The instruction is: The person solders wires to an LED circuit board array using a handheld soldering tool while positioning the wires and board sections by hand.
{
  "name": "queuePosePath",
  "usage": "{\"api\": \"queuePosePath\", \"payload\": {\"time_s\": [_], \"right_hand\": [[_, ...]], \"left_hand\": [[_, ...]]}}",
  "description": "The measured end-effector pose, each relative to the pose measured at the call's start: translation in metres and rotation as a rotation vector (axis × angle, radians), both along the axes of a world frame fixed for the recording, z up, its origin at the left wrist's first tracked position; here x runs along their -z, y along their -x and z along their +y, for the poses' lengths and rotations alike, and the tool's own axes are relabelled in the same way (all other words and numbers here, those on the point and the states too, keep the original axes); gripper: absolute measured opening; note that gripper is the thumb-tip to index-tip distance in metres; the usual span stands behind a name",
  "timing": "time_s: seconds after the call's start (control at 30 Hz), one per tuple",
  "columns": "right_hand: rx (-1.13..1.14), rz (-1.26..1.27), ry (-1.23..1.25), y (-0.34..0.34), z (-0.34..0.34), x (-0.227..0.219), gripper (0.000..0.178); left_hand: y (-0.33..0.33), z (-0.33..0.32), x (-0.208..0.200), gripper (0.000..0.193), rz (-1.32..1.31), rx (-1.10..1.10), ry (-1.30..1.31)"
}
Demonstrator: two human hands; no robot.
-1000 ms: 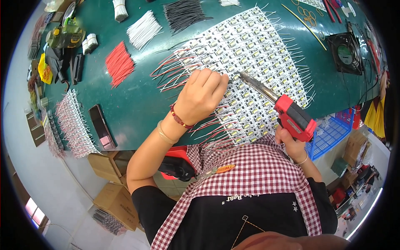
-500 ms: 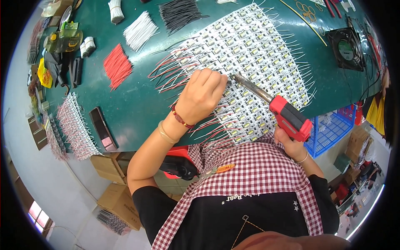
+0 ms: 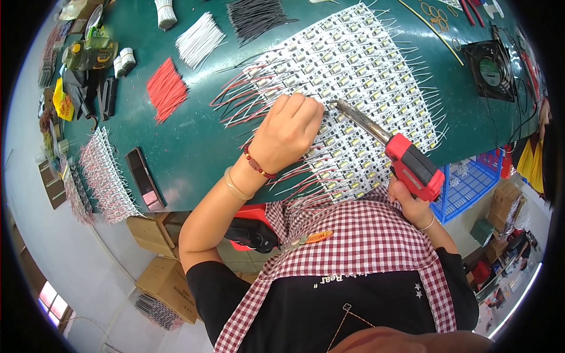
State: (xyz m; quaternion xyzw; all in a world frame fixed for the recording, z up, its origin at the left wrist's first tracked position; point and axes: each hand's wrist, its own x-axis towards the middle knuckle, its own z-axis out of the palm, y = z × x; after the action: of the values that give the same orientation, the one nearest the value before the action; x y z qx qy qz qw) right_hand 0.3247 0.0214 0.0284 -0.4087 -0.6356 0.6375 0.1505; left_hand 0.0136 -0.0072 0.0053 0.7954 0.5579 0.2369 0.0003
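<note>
Your left hand [image 3: 288, 126] is curled closed over the sheet of white circuit boards [image 3: 382, 82], beneath and beyond your hands on the tabletop [image 3: 212, 138]. Your right hand [image 3: 412, 206] is wrapped around the handle of a red-and-black soldering gun [image 3: 415, 167], its tip just beside your left fingertips. Red and white leads fringe the sheet near your left wrist. The tabletop is glossy green; left of your left hand lie a phone [image 3: 144, 177] and a pile of red wires [image 3: 167, 91], with white wires [image 3: 200, 41] and black wires [image 3: 257, 20] farther off. A black fan [image 3: 489, 70] stands beyond your right hand. Below the tabletop, a blue basket [image 3: 462, 191] sits right of that hand, and cardboard boxes [image 3: 168, 285] stand far left by a pale wall [image 3: 115, 250].

Your black shirt [image 3: 365, 297] carries white lettering, partly covered by the checked apron [image 3: 353, 247]; the gun's label is too small to read.

I cannot tell what your left fingers pinch. The tabletop's far edge is cut off.
</note>
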Motion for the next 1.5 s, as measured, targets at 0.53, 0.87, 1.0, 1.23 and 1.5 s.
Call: {"api": "queuePosePath", "payload": {"time_s": [0.53,0.87,1.0,1.23,1.5], "right_hand": [[-0.008,-0.112,-0.023,-0.009,-0.001,0.013,0.029],[-0.019,0.026,-0.061,-0.002,-0.001,0.002,0.026],[0.021,0.029,-0.021,-0.002,-0.002,-0.002,0.027],[0.026,0.064,-0.024,-0.016,-0.009,0.007,0.041],[-0.058,0.063,0.026,-0.029,-0.013,0.012,0.034]], "left_hand": [[0.000,-0.002,0.002,0.028,-0.014,-0.017,0.013],[0.001,-0.003,0.000,0.028,0.012,-0.012,-0.002],[0.002,-0.002,0.001,0.028,0.064,-0.007,-0.017],[0.000,-0.005,-0.004,0.029,0.043,-0.029,-0.058],[-0.016,-0.015,0.000,0.030,-0.045,-0.038,-0.020]]}}
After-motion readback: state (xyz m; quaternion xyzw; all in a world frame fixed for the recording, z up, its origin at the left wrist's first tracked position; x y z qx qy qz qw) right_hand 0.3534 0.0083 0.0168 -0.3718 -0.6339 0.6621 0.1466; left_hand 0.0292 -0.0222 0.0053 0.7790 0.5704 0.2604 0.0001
